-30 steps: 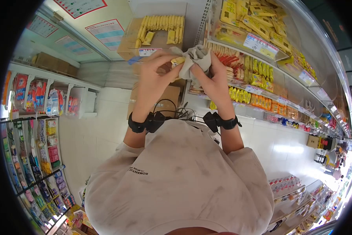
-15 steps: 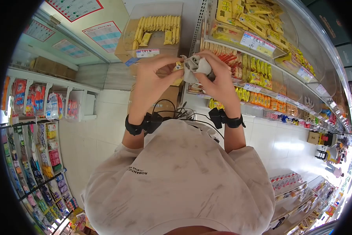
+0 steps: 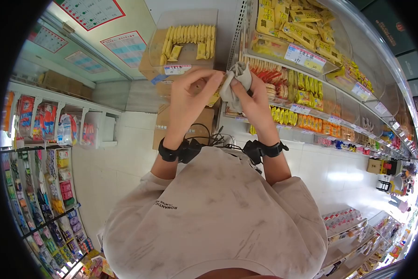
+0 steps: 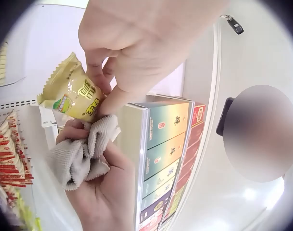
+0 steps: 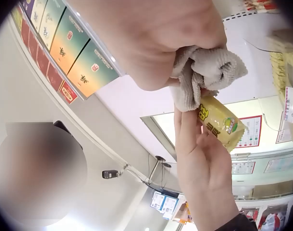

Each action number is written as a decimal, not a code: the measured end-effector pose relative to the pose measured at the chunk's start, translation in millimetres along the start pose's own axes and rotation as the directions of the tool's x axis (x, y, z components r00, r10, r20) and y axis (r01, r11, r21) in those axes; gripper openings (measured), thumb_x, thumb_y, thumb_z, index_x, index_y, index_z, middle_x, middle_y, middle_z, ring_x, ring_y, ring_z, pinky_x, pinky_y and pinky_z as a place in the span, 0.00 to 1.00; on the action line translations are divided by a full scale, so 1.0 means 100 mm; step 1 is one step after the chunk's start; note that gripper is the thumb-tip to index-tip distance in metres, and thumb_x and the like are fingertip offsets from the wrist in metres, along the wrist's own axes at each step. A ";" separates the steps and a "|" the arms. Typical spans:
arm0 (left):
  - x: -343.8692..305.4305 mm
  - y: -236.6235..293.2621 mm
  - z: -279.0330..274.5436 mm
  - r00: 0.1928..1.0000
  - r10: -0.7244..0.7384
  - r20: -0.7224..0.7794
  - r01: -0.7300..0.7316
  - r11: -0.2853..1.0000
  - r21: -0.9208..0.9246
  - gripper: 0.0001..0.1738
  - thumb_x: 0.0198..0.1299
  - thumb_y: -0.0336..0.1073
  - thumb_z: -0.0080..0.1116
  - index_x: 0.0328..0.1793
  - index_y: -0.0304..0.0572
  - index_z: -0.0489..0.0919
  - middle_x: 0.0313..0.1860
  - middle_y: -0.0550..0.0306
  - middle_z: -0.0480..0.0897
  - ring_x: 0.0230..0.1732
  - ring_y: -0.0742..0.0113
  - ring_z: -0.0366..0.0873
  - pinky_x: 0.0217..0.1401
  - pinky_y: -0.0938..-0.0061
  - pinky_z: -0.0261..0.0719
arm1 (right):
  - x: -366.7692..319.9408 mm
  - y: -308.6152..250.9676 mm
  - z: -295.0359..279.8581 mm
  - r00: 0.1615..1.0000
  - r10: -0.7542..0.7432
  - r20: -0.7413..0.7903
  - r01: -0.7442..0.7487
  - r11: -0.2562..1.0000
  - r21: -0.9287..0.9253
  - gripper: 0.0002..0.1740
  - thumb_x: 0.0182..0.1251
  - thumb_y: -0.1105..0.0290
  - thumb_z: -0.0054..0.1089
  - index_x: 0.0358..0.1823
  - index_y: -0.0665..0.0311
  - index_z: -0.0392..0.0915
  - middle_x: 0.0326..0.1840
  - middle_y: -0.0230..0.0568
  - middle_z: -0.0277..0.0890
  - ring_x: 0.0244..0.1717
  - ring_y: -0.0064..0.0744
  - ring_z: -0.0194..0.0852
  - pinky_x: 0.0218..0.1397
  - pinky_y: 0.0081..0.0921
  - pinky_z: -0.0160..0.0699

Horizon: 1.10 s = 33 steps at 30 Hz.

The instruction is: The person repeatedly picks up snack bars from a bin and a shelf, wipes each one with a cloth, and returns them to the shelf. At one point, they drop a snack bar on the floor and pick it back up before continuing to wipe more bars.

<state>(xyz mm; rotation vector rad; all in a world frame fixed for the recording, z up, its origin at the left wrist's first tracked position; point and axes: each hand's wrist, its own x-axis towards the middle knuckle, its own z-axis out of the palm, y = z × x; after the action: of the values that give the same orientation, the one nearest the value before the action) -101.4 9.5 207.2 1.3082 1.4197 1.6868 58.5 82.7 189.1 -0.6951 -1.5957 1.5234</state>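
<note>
My left hand (image 3: 190, 95) pinches a small yellow wrapped snack packet (image 4: 72, 94) between thumb and fingers. A crumpled grey ribbed cloth (image 3: 237, 83) is gripped in my right hand (image 3: 254, 103), its folds bunched out past the fingers. Both hands are close together in front of the chest, with the cloth right at one end of the packet in both wrist views. Green print and dark lettering show on the packet (image 5: 223, 122) in the right wrist view. From the head, the left fingers hide most of it.
Beyond the hands stands a clear-fronted bin (image 3: 177, 69) with similar yellow packets in rows. Tiered acrylic shelves of snacks (image 3: 306, 58) run along the right. Boxed goods (image 4: 168, 127) stand behind the hands in the left wrist view. A cardboard box (image 3: 161, 132) sits below.
The packet, showing between the left fingers earlier, is now mostly hidden behind them from the head. The cloth has been turned and refolded in the right hand. Both hands stay close together.
</note>
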 end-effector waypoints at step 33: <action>-0.03 -0.07 0.13 0.964 0.187 -0.189 -0.160 0.976 0.149 0.07 0.75 0.30 0.58 0.48 0.32 0.80 0.42 0.59 0.80 0.40 0.78 0.77 0.44 0.82 0.76 | -0.01 0.07 0.06 0.986 0.160 -0.056 -0.120 0.891 0.438 0.14 0.77 0.62 0.61 0.54 0.64 0.79 0.47 0.34 0.82 0.47 0.20 0.80 0.51 0.24 0.78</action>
<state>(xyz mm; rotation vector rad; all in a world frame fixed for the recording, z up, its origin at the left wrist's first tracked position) -89.7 14.1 199.1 1.4010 1.5964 1.9157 52.9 79.2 182.2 -0.6232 -1.0984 1.8459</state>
